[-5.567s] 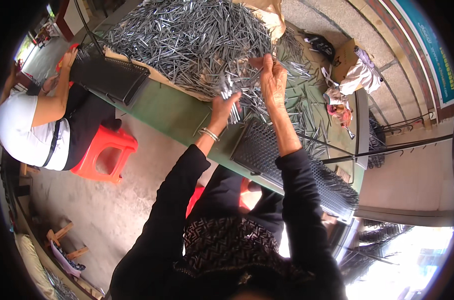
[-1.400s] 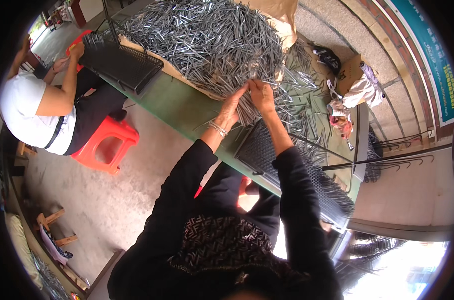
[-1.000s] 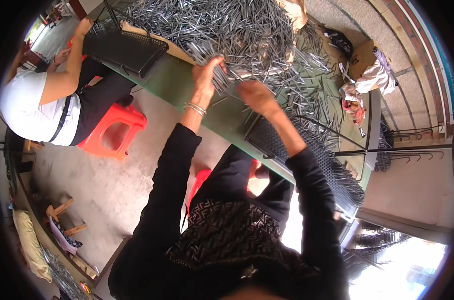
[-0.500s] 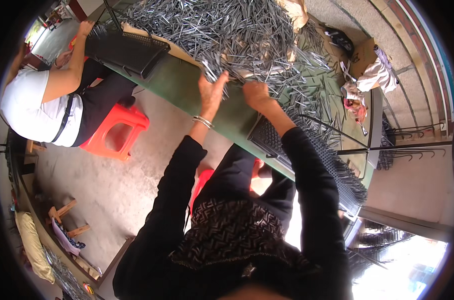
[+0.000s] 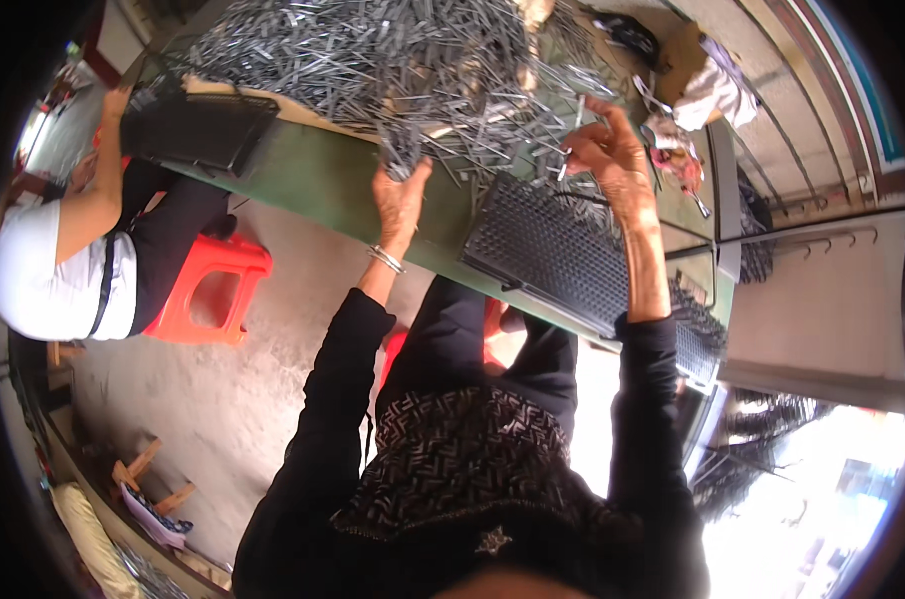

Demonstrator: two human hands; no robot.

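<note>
A big heap of thin grey metal pins (image 5: 373,50) covers the far side of the green table (image 5: 313,180). My left hand (image 5: 401,195) is closed on a bunch of these pins at the heap's near edge. Farther right, my right hand (image 5: 607,150) is raised above a black perforated tray (image 5: 552,250) and pinches a few pins between its fingers. The tray lies tilted on the table edge in front of me, with pins standing in its far right part.
A person in a white top sits at the left on a red stool (image 5: 205,290), a hand on another black tray (image 5: 198,130). Cloth and bags (image 5: 707,90) lie at the table's far right. A metal rack (image 5: 772,240) stands beyond.
My hands, close together at the heap, have parted. The right hand has swung right and lifted above the tray with a few pins. The left hand stays at the heap's edge.
</note>
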